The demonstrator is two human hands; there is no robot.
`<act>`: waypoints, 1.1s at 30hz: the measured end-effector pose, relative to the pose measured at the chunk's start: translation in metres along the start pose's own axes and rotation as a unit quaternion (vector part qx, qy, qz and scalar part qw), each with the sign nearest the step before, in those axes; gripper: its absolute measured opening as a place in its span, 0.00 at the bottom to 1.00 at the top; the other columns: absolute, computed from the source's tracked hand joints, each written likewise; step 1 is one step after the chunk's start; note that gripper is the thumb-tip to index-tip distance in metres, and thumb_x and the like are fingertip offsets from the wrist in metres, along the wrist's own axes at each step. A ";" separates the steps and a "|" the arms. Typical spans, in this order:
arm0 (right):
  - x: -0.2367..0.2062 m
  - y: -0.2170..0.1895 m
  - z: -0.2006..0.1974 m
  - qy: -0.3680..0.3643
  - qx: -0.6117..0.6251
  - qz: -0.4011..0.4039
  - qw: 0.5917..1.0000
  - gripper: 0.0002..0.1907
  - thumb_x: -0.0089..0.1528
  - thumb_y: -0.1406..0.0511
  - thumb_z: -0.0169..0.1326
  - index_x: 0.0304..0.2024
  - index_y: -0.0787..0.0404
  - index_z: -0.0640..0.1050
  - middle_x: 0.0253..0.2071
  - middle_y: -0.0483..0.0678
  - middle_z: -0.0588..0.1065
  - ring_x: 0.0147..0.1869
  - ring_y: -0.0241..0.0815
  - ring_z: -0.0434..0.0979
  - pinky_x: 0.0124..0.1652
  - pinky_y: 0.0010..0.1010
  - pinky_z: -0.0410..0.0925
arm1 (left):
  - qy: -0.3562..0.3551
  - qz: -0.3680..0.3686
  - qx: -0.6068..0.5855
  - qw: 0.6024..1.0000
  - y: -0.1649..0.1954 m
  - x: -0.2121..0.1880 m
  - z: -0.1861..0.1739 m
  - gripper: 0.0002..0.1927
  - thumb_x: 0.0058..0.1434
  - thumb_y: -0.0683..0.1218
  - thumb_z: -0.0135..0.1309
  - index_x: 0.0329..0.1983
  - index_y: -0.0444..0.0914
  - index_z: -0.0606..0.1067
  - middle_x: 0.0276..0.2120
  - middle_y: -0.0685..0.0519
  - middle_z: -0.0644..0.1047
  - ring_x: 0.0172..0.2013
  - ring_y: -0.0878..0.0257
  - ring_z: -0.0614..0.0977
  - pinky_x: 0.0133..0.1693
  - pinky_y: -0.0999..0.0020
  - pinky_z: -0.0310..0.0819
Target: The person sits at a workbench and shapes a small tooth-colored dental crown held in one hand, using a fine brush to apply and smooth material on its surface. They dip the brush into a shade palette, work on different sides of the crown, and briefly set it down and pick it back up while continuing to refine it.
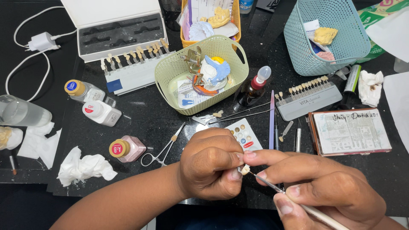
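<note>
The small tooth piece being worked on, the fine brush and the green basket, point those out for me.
small tooth piece (pixel 245 170), head view, on its pale rounded surface between the left fingertips.
fine brush (pixel 272 185), head view, on the thin metal shaft near the right hand.
green basket (pixel 170 68), head view, on its perforated left wall.

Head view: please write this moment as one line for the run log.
left hand: pinches small tooth piece | right hand: holds fine brush, tip at piece | nearby: forceps, pink bottle
</note>
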State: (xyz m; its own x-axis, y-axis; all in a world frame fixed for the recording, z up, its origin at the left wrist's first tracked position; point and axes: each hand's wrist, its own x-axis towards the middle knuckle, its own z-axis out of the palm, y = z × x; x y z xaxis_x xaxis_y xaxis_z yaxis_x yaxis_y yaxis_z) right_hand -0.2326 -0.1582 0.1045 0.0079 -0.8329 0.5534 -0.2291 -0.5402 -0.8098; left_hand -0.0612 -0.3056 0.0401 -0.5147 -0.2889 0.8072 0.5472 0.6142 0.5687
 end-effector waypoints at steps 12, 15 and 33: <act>-0.014 0.000 -0.002 0.064 0.144 0.057 0.986 0.11 0.64 0.79 0.51 0.46 0.64 0.73 0.39 0.63 0.78 0.41 0.47 0.84 0.64 0.68 0.70 | -0.057 0.082 0.082 0.992 0.000 0.016 -0.014 0.16 0.59 0.37 0.62 0.47 0.37 0.70 0.34 0.51 0.77 0.31 0.56 0.78 0.29 0.61 0.69; -0.015 0.000 -0.003 0.071 0.178 0.059 0.980 0.09 0.63 0.80 0.50 0.44 0.65 0.72 0.36 0.63 0.77 0.38 0.44 0.82 0.64 0.72 0.68 | -0.068 0.125 0.132 0.981 0.000 0.025 -0.020 0.17 0.59 0.38 0.65 0.46 0.37 0.71 0.35 0.52 0.76 0.31 0.57 0.78 0.29 0.61 0.68; -0.008 -0.004 -0.010 0.039 0.135 0.090 0.986 0.08 0.62 0.78 0.49 0.41 0.66 0.69 0.38 0.65 0.78 0.48 0.54 0.86 0.63 0.66 0.74 | -0.091 0.168 0.192 0.963 0.015 0.040 -0.023 0.14 0.56 0.34 0.64 0.31 0.40 0.69 0.31 0.53 0.74 0.27 0.59 0.76 0.25 0.62 0.64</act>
State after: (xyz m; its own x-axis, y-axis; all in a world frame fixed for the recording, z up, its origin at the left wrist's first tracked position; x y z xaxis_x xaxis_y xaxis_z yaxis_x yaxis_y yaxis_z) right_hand -0.2420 -0.1482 0.1050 -0.0857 -0.9118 0.4015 0.0470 -0.4063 -0.9126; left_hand -0.0588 -0.3247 0.0847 -0.4771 0.0843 0.8748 0.4368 0.8865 0.1528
